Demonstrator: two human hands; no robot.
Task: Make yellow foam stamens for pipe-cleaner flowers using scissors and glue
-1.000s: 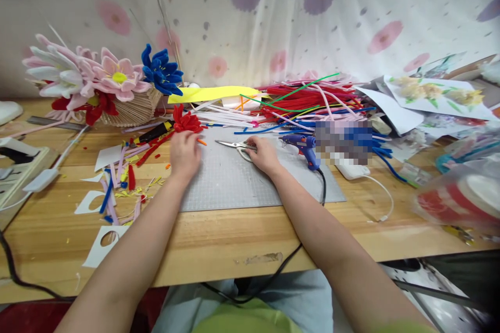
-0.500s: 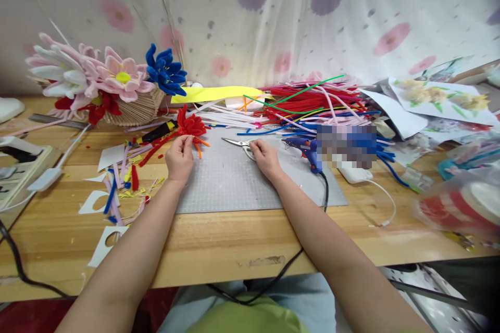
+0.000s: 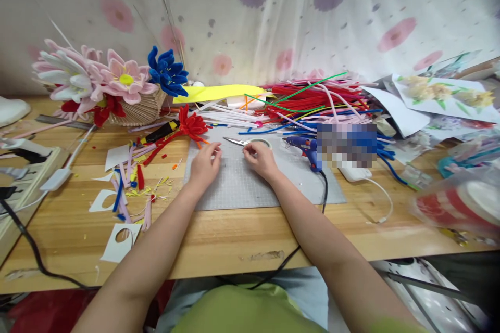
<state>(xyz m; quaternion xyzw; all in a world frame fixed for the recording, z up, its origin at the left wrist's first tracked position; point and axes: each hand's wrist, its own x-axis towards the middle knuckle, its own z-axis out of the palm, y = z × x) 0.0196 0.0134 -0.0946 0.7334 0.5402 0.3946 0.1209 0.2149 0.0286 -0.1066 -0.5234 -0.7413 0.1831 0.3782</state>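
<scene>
My left hand (image 3: 205, 166) is over the left part of the grey cutting mat (image 3: 234, 187), fingers curled in a pinch; whatever may be in them is too small to make out. Just beyond it are orange pipe cleaner pieces (image 3: 200, 140) and a red pipe cleaner flower (image 3: 192, 124). My right hand (image 3: 261, 159) is closed in a similar pinch opposite the left, and what it holds, if anything, cannot be seen. Behind my right hand lie scissors (image 3: 238, 141) on the mat, their blades pointing left and their handles partly hidden.
A blue glue gun (image 3: 307, 150) lies right of my right hand, its black cord crossing the table edge. Pipe cleaner bundles (image 3: 312, 99) line the back. Scraps (image 3: 125, 182) litter the left side, near a power strip (image 3: 35, 177). Fuzzy flowers (image 3: 125, 79) stand back left.
My right hand has let go of the scissors, which now lie on the mat. My left hand has moved right and nearer to me, away from the red flower.
</scene>
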